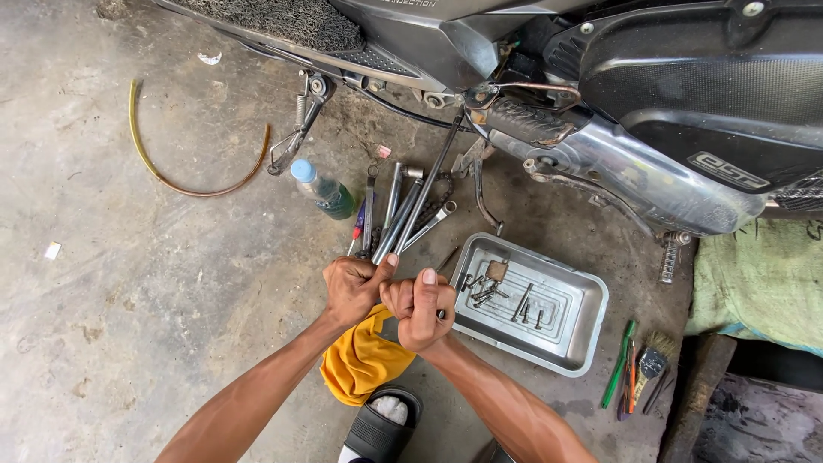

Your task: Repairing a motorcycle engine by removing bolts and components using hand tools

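Note:
My left hand [353,287] and my right hand [423,306] are pressed together above the concrete floor, fingers curled. What they hold is hidden between them; a small dark piece may sit in the right fist. Just beyond my left hand lie several wrenches and metal rods [401,210], fanned out on the floor. A yellow cloth [360,360] lies under my forearms. A steel tray [574,343] with bolts and small parts sits right of my right hand.
A motorbike [651,94] fills the top, with its side stand [296,129] down. A small bottle of green liquid [324,190] lies by the tools. A curved hose [184,184] lies at left. Brushes and screwdrivers [639,369] lie at right. My black sandal [381,424] is below.

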